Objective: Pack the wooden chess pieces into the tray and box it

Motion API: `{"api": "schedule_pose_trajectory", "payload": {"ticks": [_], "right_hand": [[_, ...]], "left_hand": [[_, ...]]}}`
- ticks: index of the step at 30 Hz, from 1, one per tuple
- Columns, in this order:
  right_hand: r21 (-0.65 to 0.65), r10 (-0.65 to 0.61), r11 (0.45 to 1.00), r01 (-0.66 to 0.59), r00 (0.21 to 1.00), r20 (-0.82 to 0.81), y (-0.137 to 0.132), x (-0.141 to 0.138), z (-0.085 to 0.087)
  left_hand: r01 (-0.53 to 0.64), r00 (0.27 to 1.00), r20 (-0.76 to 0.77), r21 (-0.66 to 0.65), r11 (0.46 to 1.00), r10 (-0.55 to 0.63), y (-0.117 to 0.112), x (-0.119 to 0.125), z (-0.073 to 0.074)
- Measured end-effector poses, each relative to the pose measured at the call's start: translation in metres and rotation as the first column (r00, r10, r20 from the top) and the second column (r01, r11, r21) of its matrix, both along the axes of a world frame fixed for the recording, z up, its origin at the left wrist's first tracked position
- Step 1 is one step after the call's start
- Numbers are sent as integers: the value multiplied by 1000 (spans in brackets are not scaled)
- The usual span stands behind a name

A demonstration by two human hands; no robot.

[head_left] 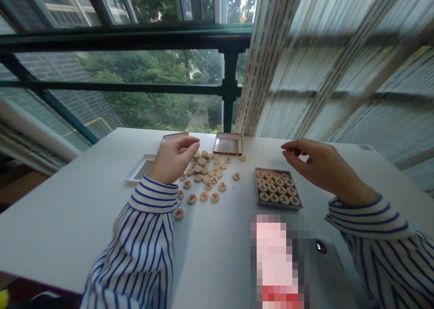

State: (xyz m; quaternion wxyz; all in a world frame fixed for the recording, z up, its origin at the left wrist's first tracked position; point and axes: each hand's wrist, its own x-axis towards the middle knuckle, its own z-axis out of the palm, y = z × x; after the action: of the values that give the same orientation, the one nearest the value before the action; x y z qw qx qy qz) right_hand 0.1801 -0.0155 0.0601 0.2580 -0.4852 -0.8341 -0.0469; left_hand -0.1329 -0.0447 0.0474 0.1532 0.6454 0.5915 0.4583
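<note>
Several round wooden chess pieces [206, 173] with red or black characters lie loose on the white table [68, 218]. My left hand [171, 161] hovers over their far left side, fingers curled together in a pinch; what they hold is hidden. A small tray [278, 188] at the right is filled with pieces in rows. My right hand [317, 162] hangs just above and behind that tray, fingers bent and pinched, contents not visible. Both arms wear blue-striped white sleeves.
An empty box tray [228, 143] stands behind the loose pieces, and two flat lids [142, 168] lie at the left by my left hand. A blurred pink object [276, 264] sits near the front edge. Window bars and a striped curtain rise behind the table.
</note>
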Motion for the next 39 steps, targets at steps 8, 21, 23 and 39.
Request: {"api": "schedule_pose_trajectory", "payload": {"ticks": [8,21,23,39], "right_hand": [[-84,31,996,-28,999,42,7,-10,-2],[-281,119,958,-60,973,198,46,-36,-29],[-296,116,954,-48,969,218,54,-40,-35],[-402,162,915,-5,920,356,82,-68,-59]], "left_hand": [[0,993,-117,-77,997,-9,2,0,-17],[14,990,-135,-157,987,-35,-7,-6,-29],[32,983,-175,-162,986,-61,-1,0,-29],[178,965,-165,-169,970,-206,52,45,-36]]}}
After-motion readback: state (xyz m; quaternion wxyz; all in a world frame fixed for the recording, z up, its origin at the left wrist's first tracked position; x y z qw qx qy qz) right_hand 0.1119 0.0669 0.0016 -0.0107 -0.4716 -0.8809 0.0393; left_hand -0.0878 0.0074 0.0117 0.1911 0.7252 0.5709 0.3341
